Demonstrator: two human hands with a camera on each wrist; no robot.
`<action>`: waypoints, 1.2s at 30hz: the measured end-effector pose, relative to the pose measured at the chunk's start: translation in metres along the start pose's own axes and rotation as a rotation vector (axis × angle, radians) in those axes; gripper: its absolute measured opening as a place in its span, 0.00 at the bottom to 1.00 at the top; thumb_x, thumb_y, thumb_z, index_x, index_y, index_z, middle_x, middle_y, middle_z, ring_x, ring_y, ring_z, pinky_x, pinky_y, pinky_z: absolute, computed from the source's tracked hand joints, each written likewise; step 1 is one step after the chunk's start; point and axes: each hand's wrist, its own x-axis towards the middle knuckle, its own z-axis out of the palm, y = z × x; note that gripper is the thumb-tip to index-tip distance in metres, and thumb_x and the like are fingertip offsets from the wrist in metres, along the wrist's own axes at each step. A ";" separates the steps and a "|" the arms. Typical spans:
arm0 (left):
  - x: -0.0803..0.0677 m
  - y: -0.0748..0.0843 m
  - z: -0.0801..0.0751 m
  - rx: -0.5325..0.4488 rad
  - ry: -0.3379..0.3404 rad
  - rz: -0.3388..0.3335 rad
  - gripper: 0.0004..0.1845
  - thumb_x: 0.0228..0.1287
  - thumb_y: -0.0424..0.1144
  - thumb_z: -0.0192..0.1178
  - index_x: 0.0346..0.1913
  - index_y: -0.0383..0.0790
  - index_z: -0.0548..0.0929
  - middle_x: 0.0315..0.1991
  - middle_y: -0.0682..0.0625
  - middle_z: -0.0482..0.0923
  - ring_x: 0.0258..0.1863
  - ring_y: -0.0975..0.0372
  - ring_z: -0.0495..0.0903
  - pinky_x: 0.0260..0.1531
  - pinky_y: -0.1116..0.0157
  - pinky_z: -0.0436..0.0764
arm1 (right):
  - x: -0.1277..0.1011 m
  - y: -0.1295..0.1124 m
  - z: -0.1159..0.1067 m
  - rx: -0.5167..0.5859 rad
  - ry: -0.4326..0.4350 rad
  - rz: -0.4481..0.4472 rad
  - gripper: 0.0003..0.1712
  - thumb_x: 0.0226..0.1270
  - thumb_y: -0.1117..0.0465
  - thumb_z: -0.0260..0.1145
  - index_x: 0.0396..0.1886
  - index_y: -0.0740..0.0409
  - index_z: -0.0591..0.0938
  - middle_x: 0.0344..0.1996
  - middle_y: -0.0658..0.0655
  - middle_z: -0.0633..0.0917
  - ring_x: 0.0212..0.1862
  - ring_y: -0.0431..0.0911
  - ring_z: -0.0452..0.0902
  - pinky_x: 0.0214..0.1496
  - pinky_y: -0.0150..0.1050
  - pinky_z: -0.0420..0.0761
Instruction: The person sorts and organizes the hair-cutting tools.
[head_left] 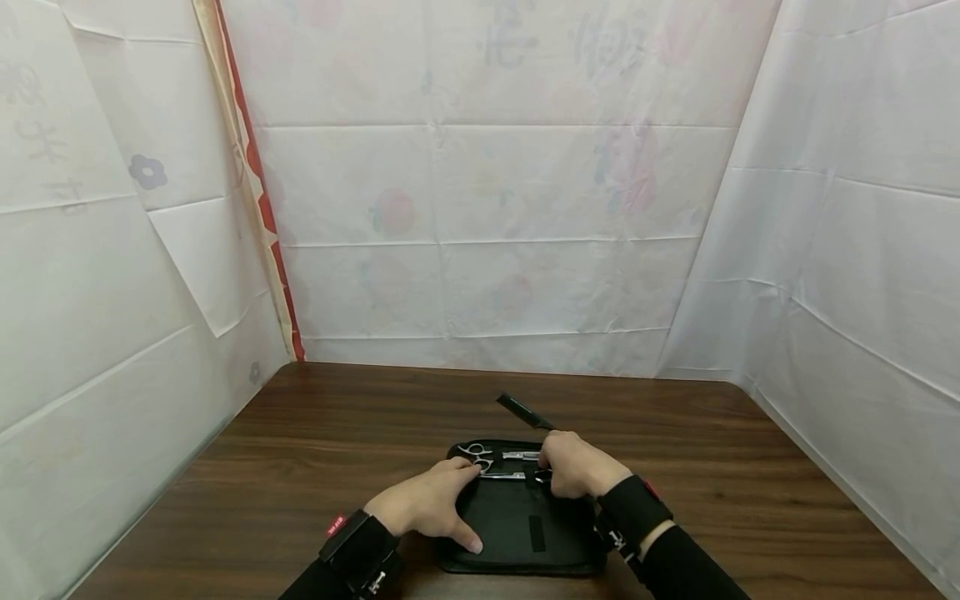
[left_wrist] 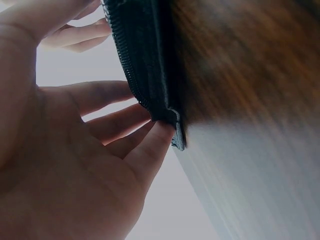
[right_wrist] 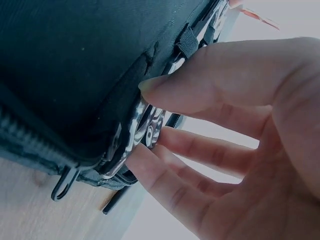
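A person sits at a dark wooden bench (head_left: 315, 450) walled in by white sheets, both forearms reaching forward over an open black zip case (head_left: 517, 533) that lies flat near the bench's front edge. The left hand (head_left: 427, 504) rests spread on the case's left side, fingers nearly straight and relaxed, thumb stretched along the lining; from the left wrist view its fingertips (left_wrist: 155, 135) touch the zippered edge (left_wrist: 135, 85), gripping nothing. The right hand (head_left: 573, 465) sits at the case's upper right with fingers curled; the right wrist view shows its fingers (right_wrist: 165, 150) and thumb closing on a shiny metal tool tucked under the elastic loops (right_wrist: 187, 42), though whether it is truly pinched or only touched is hard to tell. Two pairs of silver scissors (head_left: 495, 462) lie side by side in the upper part of the case, handles to the left, just beside the left fingertips. A black comb (head_left: 525, 411) juts out past the case's far edge, beyond the right hand. The likely risk is that the blades snag in the loops or nick a finger, since both hands crowd close to the steel, and a tug could drag the light case along the bench.
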 end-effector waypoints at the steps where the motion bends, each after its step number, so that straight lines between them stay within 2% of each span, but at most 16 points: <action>1: 0.000 0.000 0.000 0.000 0.001 0.000 0.55 0.45 0.53 0.83 0.74 0.33 0.68 0.72 0.41 0.64 0.70 0.47 0.65 0.63 0.47 0.73 | 0.000 0.000 0.000 0.000 0.002 -0.001 0.15 0.56 0.80 0.66 0.40 0.65 0.89 0.43 0.60 0.82 0.36 0.47 0.72 0.35 0.42 0.74; 18: 0.000 0.001 -0.001 -0.003 -0.003 -0.012 0.55 0.45 0.53 0.83 0.74 0.34 0.68 0.72 0.42 0.65 0.70 0.48 0.65 0.64 0.46 0.72 | 0.001 -0.001 0.002 -0.015 0.016 0.005 0.13 0.56 0.80 0.66 0.38 0.65 0.89 0.44 0.61 0.81 0.38 0.48 0.73 0.37 0.44 0.75; 26: 0.000 0.001 0.000 -0.002 0.000 -0.007 0.55 0.45 0.53 0.83 0.74 0.33 0.68 0.71 0.41 0.65 0.70 0.48 0.65 0.64 0.46 0.72 | 0.003 0.001 0.004 -0.034 0.044 -0.035 0.12 0.54 0.80 0.66 0.34 0.65 0.89 0.40 0.61 0.81 0.36 0.48 0.72 0.37 0.44 0.76; 33: 0.001 -0.001 0.000 0.037 0.001 0.021 0.55 0.45 0.54 0.82 0.73 0.32 0.69 0.71 0.42 0.65 0.70 0.49 0.66 0.64 0.49 0.73 | 0.001 0.000 0.005 -0.030 0.065 -0.086 0.15 0.55 0.81 0.64 0.23 0.58 0.86 0.36 0.60 0.79 0.34 0.49 0.69 0.34 0.45 0.69; 36: 0.001 -0.001 0.000 0.040 0.002 0.019 0.54 0.45 0.54 0.82 0.73 0.33 0.69 0.71 0.42 0.66 0.70 0.49 0.66 0.63 0.49 0.73 | 0.001 0.000 0.006 -0.034 0.063 -0.074 0.14 0.55 0.80 0.65 0.26 0.59 0.88 0.38 0.60 0.80 0.35 0.48 0.71 0.35 0.44 0.71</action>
